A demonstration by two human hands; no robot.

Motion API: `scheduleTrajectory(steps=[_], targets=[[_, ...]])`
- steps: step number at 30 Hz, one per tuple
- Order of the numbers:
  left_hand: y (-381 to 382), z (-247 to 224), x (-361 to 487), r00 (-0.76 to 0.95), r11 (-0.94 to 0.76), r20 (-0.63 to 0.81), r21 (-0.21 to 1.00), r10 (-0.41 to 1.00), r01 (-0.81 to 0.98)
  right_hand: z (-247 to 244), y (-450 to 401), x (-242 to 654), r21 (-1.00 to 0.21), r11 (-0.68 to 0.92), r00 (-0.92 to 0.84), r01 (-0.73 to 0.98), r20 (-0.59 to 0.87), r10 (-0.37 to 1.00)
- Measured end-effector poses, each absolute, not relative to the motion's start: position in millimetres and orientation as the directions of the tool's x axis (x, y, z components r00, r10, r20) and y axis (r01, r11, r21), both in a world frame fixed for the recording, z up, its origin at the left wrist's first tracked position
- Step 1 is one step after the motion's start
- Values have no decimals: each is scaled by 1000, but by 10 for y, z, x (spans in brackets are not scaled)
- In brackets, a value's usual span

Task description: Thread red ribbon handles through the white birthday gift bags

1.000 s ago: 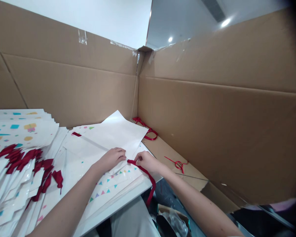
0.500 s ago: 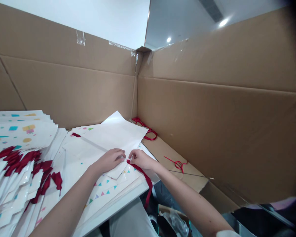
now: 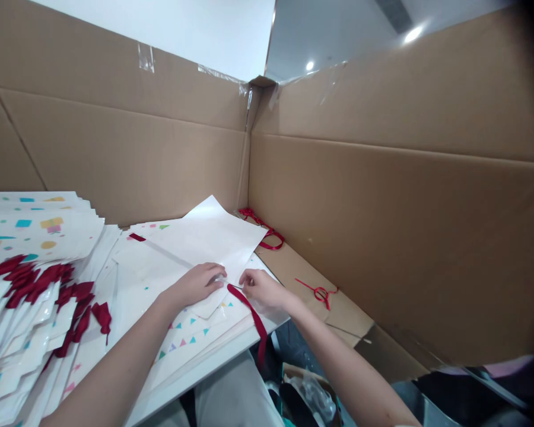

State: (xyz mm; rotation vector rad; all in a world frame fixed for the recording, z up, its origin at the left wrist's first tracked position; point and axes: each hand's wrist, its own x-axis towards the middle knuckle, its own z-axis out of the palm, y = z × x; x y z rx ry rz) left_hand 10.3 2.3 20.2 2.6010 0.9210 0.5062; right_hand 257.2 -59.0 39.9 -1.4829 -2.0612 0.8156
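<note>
A white sheet [image 3: 225, 234] lies at an angle over printed sheets with small coloured triangles. My left hand [image 3: 203, 283] rests on its lower part, fingers curled together near the edge; what they pinch, if anything, is too small to make out. Just to the right, my right hand [image 3: 258, 287] has its fingertips drawn together beside the start of a dark red ribbon [image 3: 254, 315]. Whether it holds anything is hidden. The ribbon runs down over the table edge. A short red ribbon end [image 3: 137, 237] shows at the sheet's upper left.
Stacked printed bags [image 3: 44, 231] with dark red ribbons [image 3: 48, 281] fill the left. Cardboard walls [image 3: 382, 225] rise behind and to the right. Thin red ribbon loops [image 3: 321, 295] lie on the cardboard. Below the table stands a box with clear plastic [image 3: 314, 394].
My right hand has moved slightly right, away from the ribbon's upper end. The hanging ribbon has shifted left. My left hand stays nearly in place, and the view has tilted a little.
</note>
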Motion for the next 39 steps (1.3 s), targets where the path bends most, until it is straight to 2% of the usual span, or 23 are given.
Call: scheduleTrajectory(steps=[4,7,12,15,22,27,34,39], targets=[[54,144,60,715,-721,201,407,670,561,400,-596,2423,-603,289,-283,743,108,953],[85,101,24,695,-700,190,407,693,586,370,-699,2572,-555,285,-275,782,103,956],[109,92,22,690,-682,160,419,705,599,328,-937,2939,-573,233,-275,785,15,961],[103,110,39,697,-687,154,408,701,601,354,-962,2894,-575,218,-256,788,17,967],[85,127,45,696,-695,172,396,698,600,383,-783,2466,-448,257,-226,856,122,966],[105,97,42,692,-692,180,414,699,591,261,-1053,2542,-397,305,-200,866,283,938],[128,54,34,688,-691,192,424,700,585,120,-1410,2466,-319,352,-266,880,283,921],[114,69,32,692,-686,176,435,700,583,120,-1411,2543,-178,392,-301,903,389,871]])
